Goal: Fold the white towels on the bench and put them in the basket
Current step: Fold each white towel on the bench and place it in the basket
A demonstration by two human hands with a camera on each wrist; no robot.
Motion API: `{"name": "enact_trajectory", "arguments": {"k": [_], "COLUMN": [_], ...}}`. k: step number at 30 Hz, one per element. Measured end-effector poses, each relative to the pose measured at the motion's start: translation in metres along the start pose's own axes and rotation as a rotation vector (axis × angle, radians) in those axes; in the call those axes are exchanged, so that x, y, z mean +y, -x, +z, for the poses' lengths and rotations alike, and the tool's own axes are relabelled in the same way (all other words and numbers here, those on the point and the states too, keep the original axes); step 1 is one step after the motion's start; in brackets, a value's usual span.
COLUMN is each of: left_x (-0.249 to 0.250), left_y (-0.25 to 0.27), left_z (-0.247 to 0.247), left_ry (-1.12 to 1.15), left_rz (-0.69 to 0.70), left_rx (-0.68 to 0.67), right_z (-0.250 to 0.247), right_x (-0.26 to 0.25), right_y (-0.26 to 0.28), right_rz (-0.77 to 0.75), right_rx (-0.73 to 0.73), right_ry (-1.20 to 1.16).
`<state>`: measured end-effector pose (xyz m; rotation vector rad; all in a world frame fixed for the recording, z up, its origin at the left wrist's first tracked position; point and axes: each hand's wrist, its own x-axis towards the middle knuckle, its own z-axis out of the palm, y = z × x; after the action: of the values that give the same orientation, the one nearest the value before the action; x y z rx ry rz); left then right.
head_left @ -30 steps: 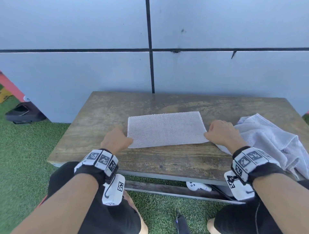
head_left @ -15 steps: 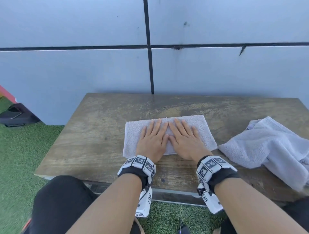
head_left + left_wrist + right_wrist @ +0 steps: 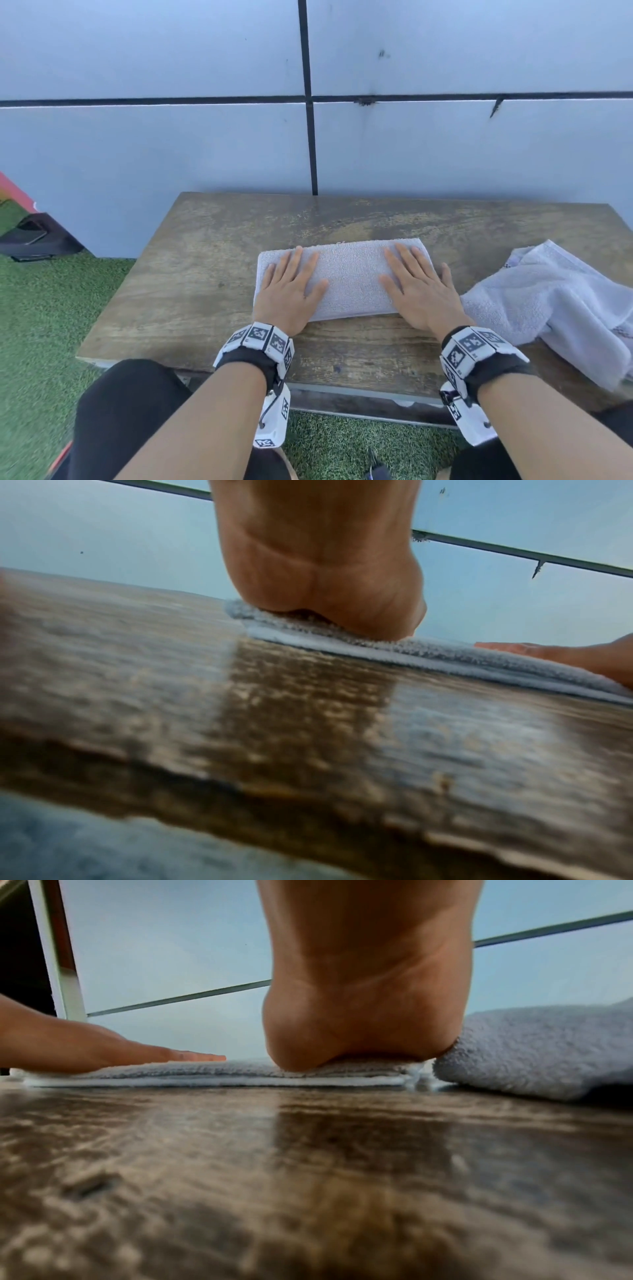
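The left hand (image 3: 291, 294) and the right hand (image 3: 416, 291) lie flat, fingers straight, grasping nothing — pressing the ends of the folded white terry towel (image 3: 349, 281) at mid-frame on the worn wooden bench (image 3: 191, 274). At right, a crumpled white towel (image 3: 555, 305) waits unfolded. No basket shows — most work remains.

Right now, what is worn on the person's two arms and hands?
Both hands, left hand and right hand, are bare, and the forearms have no sleeves. Each wrist carries a black strap with a ring of white blocks printed with black square codes: left band, right band. A white camera housing hangs under each.
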<state>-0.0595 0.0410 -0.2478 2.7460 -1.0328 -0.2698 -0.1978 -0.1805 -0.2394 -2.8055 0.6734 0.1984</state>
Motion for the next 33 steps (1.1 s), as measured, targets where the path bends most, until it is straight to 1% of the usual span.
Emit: {"name": "enact_trajectory", "arguments": {"k": [3,4,5,7,8,9,10,11,12,14,17,19,22,23,24,26,27,28,30,31,32,33], "left_x": [0.002,0.004,0.006,0.011,0.014,0.017,0.02,0.024,0.027,0.033,0.037,0.038,0.043,0.045,0.047,0.052,0.055,0.057,0.059,0.059,0.058,0.057], "left_y": [0.005,0.006,0.008,0.011,0.012,0.012,0.013,0.013,0.014,0.018,0.027,0.031,0.036,0.037,0.038,0.038,0.037,0.036,0.035,0.036,0.037,0.037], "left_z": [-0.002,-0.002,-0.003,-0.007,-0.01,-0.014,-0.018,-0.021,-0.024,-0.027,-0.029,-0.032,-0.036,-0.038,-0.037,-0.032,-0.026,-0.019,0.0,0.009,0.017,0.022], "left_ry": [0.005,0.003,-0.002,-0.029,-0.045,-0.059,-0.072,-0.085,-0.1,-0.133,-0.136,-0.123,-0.065,-0.045,-0.049,-0.068,-0.054,-0.032,-0.021,-0.027,-0.035,-0.04], "left_rz": [-0.03,-0.048,-0.069,-0.103,-0.116,-0.128,-0.141,-0.153,-0.16,-0.161,-0.163,-0.164,-0.176,-0.165,-0.134,-0.028,0.033,0.086,0.151,0.159,0.154,0.146], "left_rx": [-0.023,-0.033,-0.041,-0.055,-0.06,-0.065,-0.068,-0.068,-0.061,-0.036,-0.005,0.007,-0.015,0.02,0.089,0.248,0.277,0.252,0.101,0.035,0.004,0.004], "right_z": [-0.006,-0.008,-0.01,-0.016,-0.017,-0.017,-0.016,-0.014,-0.013,-0.01,-0.008,-0.008,-0.01,-0.01,-0.011,-0.012,-0.013,-0.012,-0.008,-0.004,0.001,0.006], "right_x": [-0.004,-0.008,-0.014,-0.025,-0.029,-0.034,-0.037,-0.039,-0.039,-0.034,-0.023,-0.017,-0.012,-0.012,-0.012,-0.016,-0.02,-0.025,-0.034,-0.036,-0.036,-0.035], "right_y": [0.001,0.002,0.004,0.014,0.02,0.027,0.034,0.04,0.043,0.045,0.046,0.048,0.05,0.051,0.051,0.05,0.048,0.047,0.043,0.042,0.041,0.04], "right_rz": [0.015,0.021,0.022,-0.017,-0.074,-0.137,-0.183,-0.2,-0.195,-0.177,-0.155,-0.134,-0.087,-0.083,-0.09,-0.137,-0.179,-0.228,-0.308,-0.322,-0.315,-0.3], "right_rx": [-0.031,-0.02,0.021,0.171,0.244,0.276,0.262,0.218,0.178,0.178,0.198,0.177,0.137,0.152,0.186,0.256,0.259,0.231,0.124,0.064,0.007,-0.037], "right_ry": [0.021,0.034,0.055,0.117,0.128,0.113,0.073,0.023,-0.021,-0.085,-0.105,-0.076,-0.078,-0.075,-0.067,-0.063,-0.071,-0.084,-0.081,-0.069,-0.06,-0.056]}}
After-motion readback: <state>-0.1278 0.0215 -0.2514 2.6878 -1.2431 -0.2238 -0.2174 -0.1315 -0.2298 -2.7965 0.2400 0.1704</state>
